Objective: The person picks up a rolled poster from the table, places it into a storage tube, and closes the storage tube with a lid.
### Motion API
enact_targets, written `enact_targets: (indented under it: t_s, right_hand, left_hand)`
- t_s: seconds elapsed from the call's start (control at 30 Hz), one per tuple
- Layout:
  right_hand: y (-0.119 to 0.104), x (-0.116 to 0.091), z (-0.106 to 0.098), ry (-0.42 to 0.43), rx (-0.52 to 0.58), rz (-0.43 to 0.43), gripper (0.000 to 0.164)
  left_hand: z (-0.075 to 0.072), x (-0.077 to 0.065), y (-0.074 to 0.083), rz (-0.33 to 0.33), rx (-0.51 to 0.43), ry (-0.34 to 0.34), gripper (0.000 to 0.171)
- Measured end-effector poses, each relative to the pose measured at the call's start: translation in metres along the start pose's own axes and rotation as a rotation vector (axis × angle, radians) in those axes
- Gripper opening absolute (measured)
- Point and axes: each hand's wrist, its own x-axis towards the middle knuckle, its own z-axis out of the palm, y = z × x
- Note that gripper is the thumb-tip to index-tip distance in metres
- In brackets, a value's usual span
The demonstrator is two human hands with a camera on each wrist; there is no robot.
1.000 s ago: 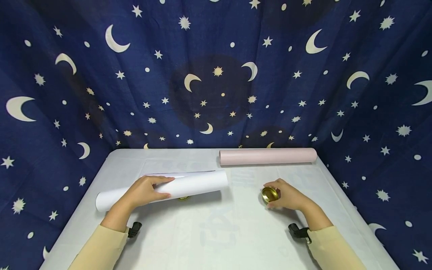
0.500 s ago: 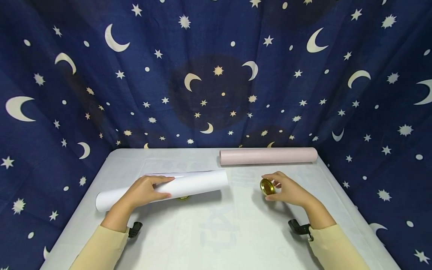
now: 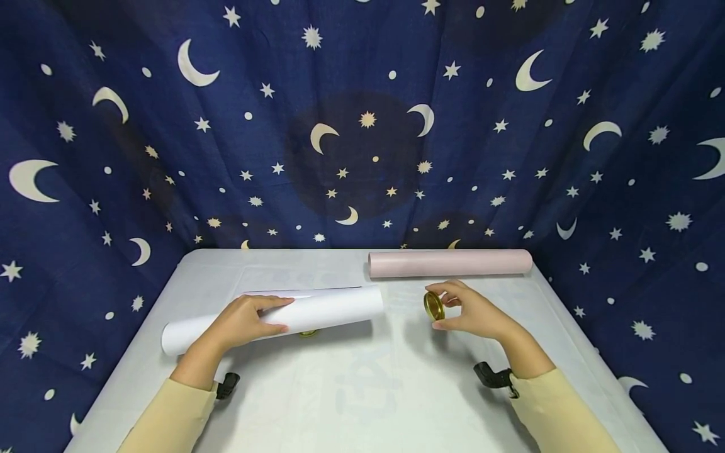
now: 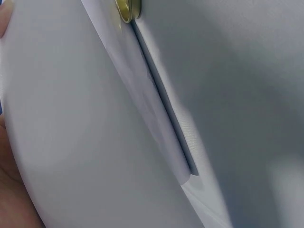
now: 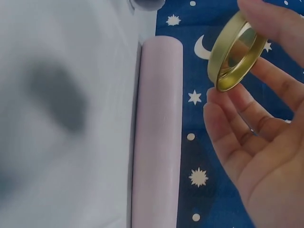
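Observation:
My left hand (image 3: 243, 321) grips a white paper roll (image 3: 340, 307) from above, thumb on the near side and fingers over the top. The roll lies slightly slanted across the left half of the table. From under its near edge peeks a second gold round piece (image 3: 308, 333), mostly hidden; part of this gold piece (image 4: 124, 9) also shows at the top of the left wrist view. My right hand (image 3: 472, 311) pinches a shallow gold metal lid (image 3: 434, 306) by its rim, tilted on edge above the table, right of the roll. In the right wrist view the lid (image 5: 217, 54) shows its hollow, shiny inside.
A pink roll (image 3: 450, 263) lies along the back right edge of the white-covered table (image 3: 368, 390). Behind and at both sides hangs a dark blue curtain (image 3: 362, 82) with moons and stars. A flat sheet edge (image 4: 142, 95) shows beside the white roll.
My right hand has raised the gold lid from near the table, tipped it more upright and brought it left toward the white roll. The left hand and the roll stay put.

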Motion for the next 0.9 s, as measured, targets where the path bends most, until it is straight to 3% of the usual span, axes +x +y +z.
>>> enact_targets:
  t_s: [0.47,0.9]
  right_hand:
    - [-0.010,0.020,0.018,-0.003,0.094,-0.086,0.072]
    - [-0.010,0.033,0.032,-0.022,0.223,-0.100,0.073]
  left_hand:
    - [-0.001,-0.002,0.004,0.011,0.014,0.006,0.059]
    - [0.001,0.001,0.005,0.052,0.061,0.009,0.060]
